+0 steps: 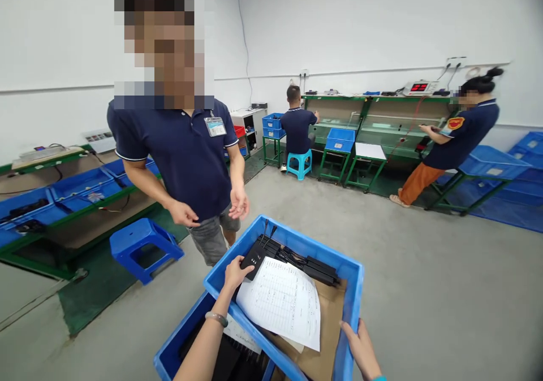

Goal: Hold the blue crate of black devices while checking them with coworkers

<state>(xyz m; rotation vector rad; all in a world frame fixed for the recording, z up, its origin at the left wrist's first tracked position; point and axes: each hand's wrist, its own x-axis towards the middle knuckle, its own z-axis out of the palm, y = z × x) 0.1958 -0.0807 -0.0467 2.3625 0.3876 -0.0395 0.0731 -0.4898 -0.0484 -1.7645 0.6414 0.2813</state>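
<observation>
A blue crate [292,245] fills the lower middle of the view, held up in front of the wearer above a grey floor [424,290]. It serves as the landmark for everything else.

Far left of the crate, a long bench [55,211] carries blue trays and cables. A blue stool [142,245] stands between that bench and the crate.

Just behind the crate's left corner stands a person in a dark shirt [186,155], both hands loosely open and held apart from the crate.

At the crate's left rim, the wearer's left hand [233,273] curls over the edge, gripping the rim, fingertips touching a black device [257,256] inside. Beside the device lie a printed sheet [284,302], more black devices, and brown cardboard [328,319] underneath.

At the crate's right wall near its front corner, the right hand [360,347] presses flat against the outside, fingers mostly open.

Beneath it sits a second blue crate [178,347].

The crate looks rigid and smooth-sided, probably moderately heavy with its load. The rolled rim at opposite sides seems the surest hold. The loose sheet would slip if it is tilted.

Far behind the crate, two more people work at green benches [382,121].
</observation>
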